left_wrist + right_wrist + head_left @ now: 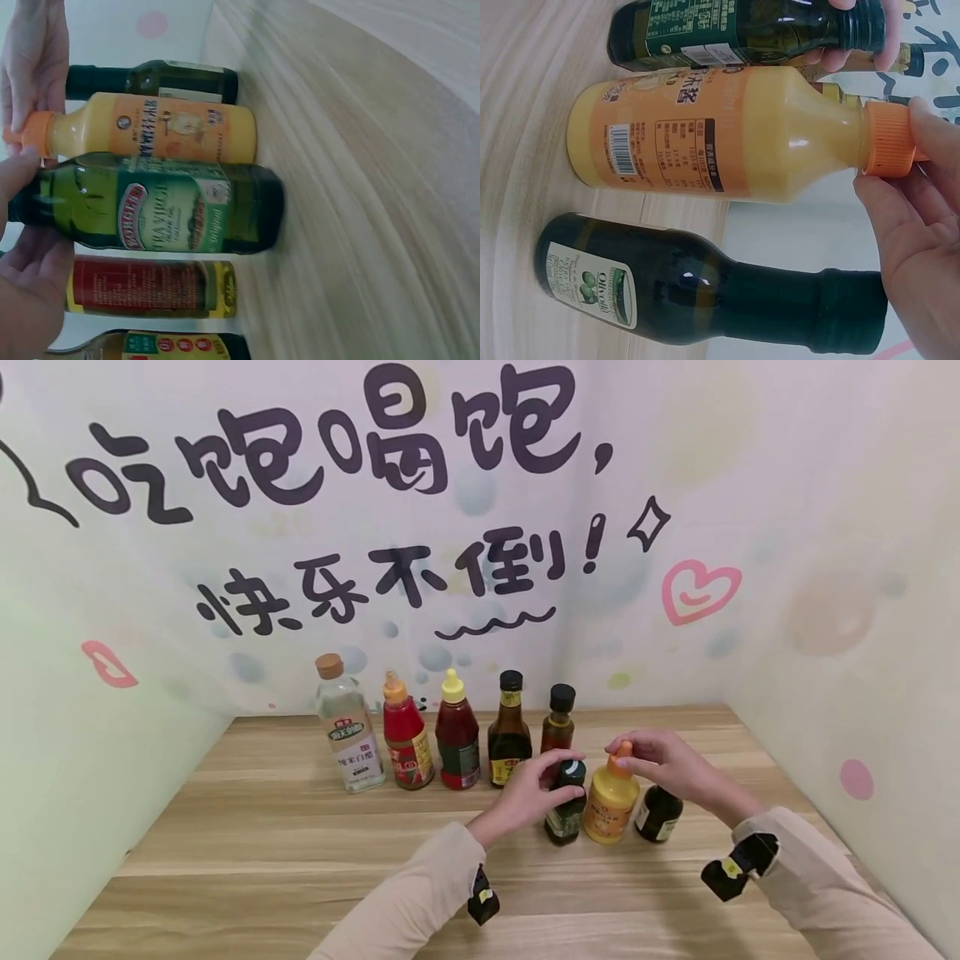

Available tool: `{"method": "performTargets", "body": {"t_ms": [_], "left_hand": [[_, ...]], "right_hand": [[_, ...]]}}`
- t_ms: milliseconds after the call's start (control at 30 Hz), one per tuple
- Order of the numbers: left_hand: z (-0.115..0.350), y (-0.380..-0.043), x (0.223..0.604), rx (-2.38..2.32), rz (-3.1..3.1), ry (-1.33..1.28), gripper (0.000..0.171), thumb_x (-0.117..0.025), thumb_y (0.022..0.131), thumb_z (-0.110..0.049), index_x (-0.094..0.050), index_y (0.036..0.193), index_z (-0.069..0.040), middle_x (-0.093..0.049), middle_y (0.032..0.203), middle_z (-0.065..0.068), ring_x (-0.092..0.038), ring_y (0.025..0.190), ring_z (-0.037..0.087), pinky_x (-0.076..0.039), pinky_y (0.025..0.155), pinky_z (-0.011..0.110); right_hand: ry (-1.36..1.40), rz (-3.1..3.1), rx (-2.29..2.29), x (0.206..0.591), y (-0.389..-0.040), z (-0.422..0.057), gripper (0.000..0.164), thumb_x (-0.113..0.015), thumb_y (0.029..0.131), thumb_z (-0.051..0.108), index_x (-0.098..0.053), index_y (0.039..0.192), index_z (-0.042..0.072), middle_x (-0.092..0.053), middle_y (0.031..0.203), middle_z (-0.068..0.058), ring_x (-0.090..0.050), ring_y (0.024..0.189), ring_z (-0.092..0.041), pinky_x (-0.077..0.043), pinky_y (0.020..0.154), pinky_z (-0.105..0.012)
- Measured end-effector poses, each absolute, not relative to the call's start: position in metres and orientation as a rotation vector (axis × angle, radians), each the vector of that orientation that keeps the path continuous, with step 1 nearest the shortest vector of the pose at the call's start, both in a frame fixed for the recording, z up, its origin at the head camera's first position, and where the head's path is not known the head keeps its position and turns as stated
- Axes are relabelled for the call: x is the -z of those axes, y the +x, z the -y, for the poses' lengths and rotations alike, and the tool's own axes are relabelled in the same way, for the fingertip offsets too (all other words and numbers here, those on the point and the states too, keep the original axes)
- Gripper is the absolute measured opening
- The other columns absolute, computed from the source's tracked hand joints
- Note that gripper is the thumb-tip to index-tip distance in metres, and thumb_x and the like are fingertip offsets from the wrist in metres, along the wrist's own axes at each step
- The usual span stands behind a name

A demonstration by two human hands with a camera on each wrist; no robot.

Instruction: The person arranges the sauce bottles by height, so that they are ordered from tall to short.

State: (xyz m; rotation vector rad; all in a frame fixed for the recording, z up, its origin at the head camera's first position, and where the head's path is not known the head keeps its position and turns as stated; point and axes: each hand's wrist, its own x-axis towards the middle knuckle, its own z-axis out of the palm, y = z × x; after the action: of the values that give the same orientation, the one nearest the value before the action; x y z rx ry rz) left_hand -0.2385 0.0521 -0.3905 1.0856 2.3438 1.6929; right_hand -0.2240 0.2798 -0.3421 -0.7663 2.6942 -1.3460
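My left hand (523,793) grips the neck of a green olive oil bottle (172,206), its fingers and thumb on either side below the dark cap. To its right stands a yellow squeeze bottle (697,135) with an orange label. My right hand (667,766) pinches that bottle's orange cap (889,140) between thumb and fingers. A small dark olive oil bottle (652,281) stands just right of the yellow one, below my right hand. All three are upright and close together on the wooden table (300,877).
Behind, a row holds a clear white vinegar bottle (351,735), a red sauce bottle (407,743), a dark red sauce bottle (457,747), a dark brown bottle (510,735) and a black-capped bottle (558,722). Printed cloth walls (840,610) enclose the table's back and sides.
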Motion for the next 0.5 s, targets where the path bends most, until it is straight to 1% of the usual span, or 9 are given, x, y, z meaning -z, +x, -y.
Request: {"method": "performTargets", "body": {"t_ms": [100, 200, 367, 500], "left_hand": [[-0.052, -0.238, 0.392, -1.697, -2.363, 1.095, 0.041, -0.065, 0.08, -0.018, -0.055, 0.119, -0.014, -0.057, 0.114, 0.002, -0.055, 0.097, 0.007, -0.046, 0.079, 0.019], [-0.053, -0.238, 0.395, -1.681, -2.402, 1.118, 0.041, -0.065, 0.08, -0.018, -0.055, 0.119, -0.013, -0.057, 0.114, 0.003, -0.055, 0.099, 0.009, -0.046, 0.08, 0.019], [-0.054, -0.238, 0.401, -1.702, -2.438, 1.105, 0.041, -0.065, 0.08, -0.017, -0.055, 0.12, -0.014, -0.057, 0.116, 0.004, -0.054, 0.102, 0.012, -0.045, 0.082, 0.019], [-0.053, -0.232, 0.399, -1.735, -2.453, 1.119, 0.041, -0.065, 0.079, -0.013, -0.055, 0.119, -0.009, -0.057, 0.115, 0.008, -0.055, 0.101, 0.012, -0.046, 0.081, 0.021]], "right_hand": [[-0.759, -2.728, 1.345, 0.344, -0.222, -0.279, 0.024, -0.056, 0.087, 0.013, -0.057, 0.107, -0.002, -0.059, 0.104, -0.017, -0.057, 0.096, -0.025, -0.049, 0.077, -0.029], [-0.739, -2.759, 1.349, 0.345, -0.22, -0.278, 0.024, -0.056, 0.087, 0.012, -0.057, 0.107, -0.001, -0.06, 0.103, -0.015, -0.057, 0.096, -0.024, -0.05, 0.077, -0.029], [-0.758, -2.786, 1.358, 0.348, -0.22, -0.277, 0.023, -0.055, 0.087, 0.011, -0.057, 0.107, -0.001, -0.06, 0.103, -0.015, -0.058, 0.094, -0.016, -0.049, 0.076, -0.025], [-0.819, -2.799, 1.362, 0.348, -0.218, -0.276, 0.021, -0.054, 0.087, 0.008, -0.057, 0.106, -0.003, -0.06, 0.102, -0.016, -0.057, 0.095, -0.011, -0.048, 0.076, -0.022]]}}
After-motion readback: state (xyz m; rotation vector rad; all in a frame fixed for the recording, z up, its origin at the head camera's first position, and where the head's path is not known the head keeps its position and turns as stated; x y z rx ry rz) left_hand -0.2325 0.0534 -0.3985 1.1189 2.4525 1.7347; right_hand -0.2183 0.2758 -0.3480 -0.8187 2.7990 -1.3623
